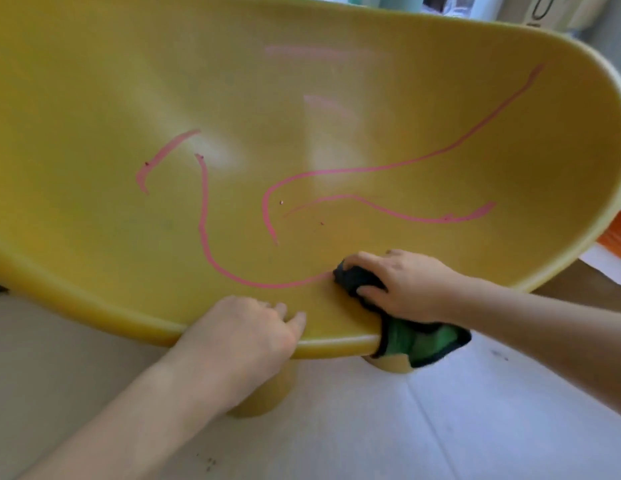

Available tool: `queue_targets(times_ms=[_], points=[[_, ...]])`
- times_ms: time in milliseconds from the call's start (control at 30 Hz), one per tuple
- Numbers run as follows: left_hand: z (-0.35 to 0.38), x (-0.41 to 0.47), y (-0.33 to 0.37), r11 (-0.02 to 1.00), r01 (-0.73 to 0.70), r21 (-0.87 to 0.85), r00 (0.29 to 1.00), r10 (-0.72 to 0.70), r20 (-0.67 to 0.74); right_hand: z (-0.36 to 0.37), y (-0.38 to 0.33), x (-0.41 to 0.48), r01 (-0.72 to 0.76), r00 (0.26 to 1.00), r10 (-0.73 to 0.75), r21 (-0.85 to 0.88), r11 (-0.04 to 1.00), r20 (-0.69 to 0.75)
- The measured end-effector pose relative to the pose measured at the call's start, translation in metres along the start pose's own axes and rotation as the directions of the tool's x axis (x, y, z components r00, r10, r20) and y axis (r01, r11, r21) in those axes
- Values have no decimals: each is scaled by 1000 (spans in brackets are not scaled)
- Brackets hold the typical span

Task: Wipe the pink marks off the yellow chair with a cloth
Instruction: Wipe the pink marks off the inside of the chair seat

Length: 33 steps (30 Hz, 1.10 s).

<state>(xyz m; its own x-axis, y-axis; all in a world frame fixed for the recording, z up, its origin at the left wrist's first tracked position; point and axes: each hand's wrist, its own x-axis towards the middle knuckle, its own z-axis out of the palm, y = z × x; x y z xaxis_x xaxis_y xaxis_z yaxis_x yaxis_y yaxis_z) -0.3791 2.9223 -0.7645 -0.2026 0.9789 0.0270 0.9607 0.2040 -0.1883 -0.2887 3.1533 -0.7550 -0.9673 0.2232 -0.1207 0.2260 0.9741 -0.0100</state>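
Observation:
A large yellow plastic chair fills the head view, its curved seat facing me. Several pink marks run across the seat, one long line climbing toward the right rim. My right hand presses a dark and green cloth against the seat near the front edge, at the right end of the lowest pink line. The cloth's tail hangs over the rim. My left hand grips the front rim of the chair, thumb under, fingers on top.
Two yellow chair legs stand on a pale floor below the rim. An orange object sits at the right edge. Boxes and a pale container lie behind the chair at the top right.

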Motion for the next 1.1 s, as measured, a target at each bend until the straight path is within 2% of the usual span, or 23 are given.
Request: queue_targets(times_ms=[67,133,167,200,267,333,367,433,533,600,633,700,800,867,933,967,1033,1067,1100], points=[[-1,0,2,999,-19,31,999,21,-45,7,20,37,-182,983,182,-12,983,-19],[-2,-4,4,998,-38,55,996,42,-76,16,24,62,-368,927,370,43,929,-63],[-3,-7,5,997,-49,65,995,54,-79,18,16,64,-390,918,390,16,921,-68],[-6,-13,6,996,-64,59,995,68,-71,18,5,56,-337,940,335,-33,941,-57],[-7,-32,9,993,-108,53,991,111,-75,10,-24,15,-108,994,109,-96,990,3],[-7,-54,13,996,-94,11,995,94,-37,8,-53,-41,145,989,-145,-13,989,-14],[-9,-62,15,994,-104,-24,994,104,-17,7,-63,-61,220,975,-220,21,975,-25],[-20,-67,25,990,-99,-105,989,109,98,11,-62,-65,181,983,-181,61,982,-15],[-26,-64,25,993,24,-113,958,9,286,25,-37,-2,-102,995,102,26,994,-22],[-32,-57,21,993,73,-95,958,-43,284,29,-26,32,-290,955,292,51,956,-55],[-33,-54,18,991,93,-97,978,-72,196,29,-30,36,-334,939,338,62,940,-59],[-27,-45,17,986,136,-99,988,-127,88,29,-55,11,-288,957,289,63,956,-6],[-22,-36,25,978,172,-119,981,-158,114,25,-101,-62,32,999,-25,146,989,-48],[-19,-36,26,971,181,-159,981,-167,98,21,-88,-65,68,997,-59,196,978,-51],[-15,-41,24,969,160,-187,987,-152,55,23,-52,-29,-101,994,102,34,994,-38],[-16,-43,24,965,152,-211,988,-148,36,24,-34,-8,-233,970,231,-16,972,-80],[-14,-46,25,947,170,-271,985,-168,30,26,-19,17,-446,882,451,73,892,-132],[-12,-47,25,934,188,-304,980,-197,2,27,-29,19,-469,866,483,127,874,-128],[-13,-48,24,910,218,-353,970,-241,-24,29,-46,12,-439,885,455,146,887,-99]])
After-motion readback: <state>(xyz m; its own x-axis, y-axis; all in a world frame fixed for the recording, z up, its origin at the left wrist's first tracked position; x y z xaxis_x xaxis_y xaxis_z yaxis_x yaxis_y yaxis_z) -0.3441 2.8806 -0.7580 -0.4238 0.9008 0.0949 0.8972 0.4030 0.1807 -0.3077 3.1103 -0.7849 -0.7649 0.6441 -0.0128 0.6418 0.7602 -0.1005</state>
